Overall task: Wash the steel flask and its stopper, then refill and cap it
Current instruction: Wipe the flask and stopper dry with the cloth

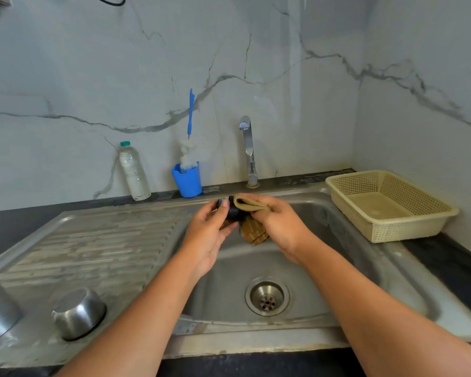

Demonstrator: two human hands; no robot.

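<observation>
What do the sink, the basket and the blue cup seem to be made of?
Sink: stainless steel, brushed, with dull grey reflections.
Basket: probably plastic, matte beige, moulded with small holes.
Blue cup: probably plastic, smooth, evenly coloured.

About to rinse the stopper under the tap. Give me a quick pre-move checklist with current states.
1. Grip: the left hand holds the stopper: ok.
2. Tool: the right hand holds the scrub cloth over the stopper: ok.
3. Position: both hands are above the sink: ok.
4. Water: the tap shows no stream: not ok.
5. Outflow: the drain is uncovered: ok.
6. Scrubbing finished: cannot tell, the cloth hides much of the stopper.
</observation>
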